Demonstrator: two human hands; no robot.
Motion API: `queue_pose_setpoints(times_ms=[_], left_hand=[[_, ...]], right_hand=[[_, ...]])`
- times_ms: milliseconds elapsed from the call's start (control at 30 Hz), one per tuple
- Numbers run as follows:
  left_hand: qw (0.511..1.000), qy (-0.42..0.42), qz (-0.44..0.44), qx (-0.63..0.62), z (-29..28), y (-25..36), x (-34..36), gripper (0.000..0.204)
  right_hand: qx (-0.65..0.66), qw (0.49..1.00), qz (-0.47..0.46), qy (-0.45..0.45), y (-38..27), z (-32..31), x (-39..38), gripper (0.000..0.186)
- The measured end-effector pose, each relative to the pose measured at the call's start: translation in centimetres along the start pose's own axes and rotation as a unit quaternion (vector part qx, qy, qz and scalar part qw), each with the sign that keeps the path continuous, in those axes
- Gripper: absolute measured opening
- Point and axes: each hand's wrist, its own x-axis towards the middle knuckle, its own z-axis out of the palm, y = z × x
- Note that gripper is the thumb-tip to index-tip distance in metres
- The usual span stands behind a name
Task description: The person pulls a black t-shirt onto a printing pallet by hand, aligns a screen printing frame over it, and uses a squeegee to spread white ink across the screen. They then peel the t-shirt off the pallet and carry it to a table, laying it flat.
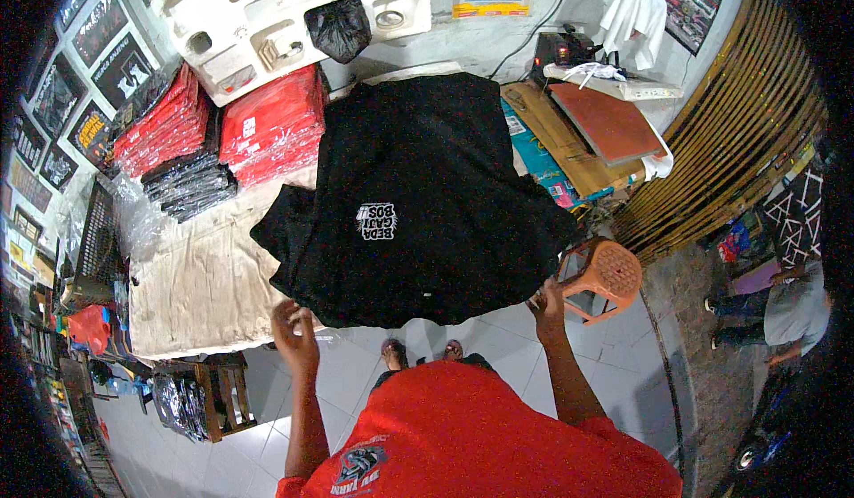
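A black T-shirt [427, 258] lies spread over the worktable in front of me, with a small white print on its chest turned away from reading upright. Its hem hangs toward me past the near side. My left hand [297, 331] is beside the hem's left corner, fingers loosely curled and apart, with no cloth visibly held. At the hem's right corner, my right hand [549, 304] pinches the black fabric between thumb and fingers.
Stacks of red shirts in clear bags [271, 129] and black bagged shirts [191, 182] sit at the back left. A white foam tray [298, 22] stands behind. Cardboard [569, 142] lies right, above an orange plastic stool [614, 271]. Another person [794, 307] is at far right.
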Motion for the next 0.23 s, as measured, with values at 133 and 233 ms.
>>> queue_pose_setpoints(times_ms=[133,233], left_hand=[[0.958,-0.152,0.111,-0.217,-0.9,17.8,2.5,0.024],[0.893,-0.219,0.181,-0.351,-2.9,24.7,1.5,0.017]], right_hand=[[0.061,0.998,-0.005,0.028,1.2,-2.5,3.2,0.040],[0.127,0.987,0.036,0.096,3.4,-3.0,3.6,0.029]])
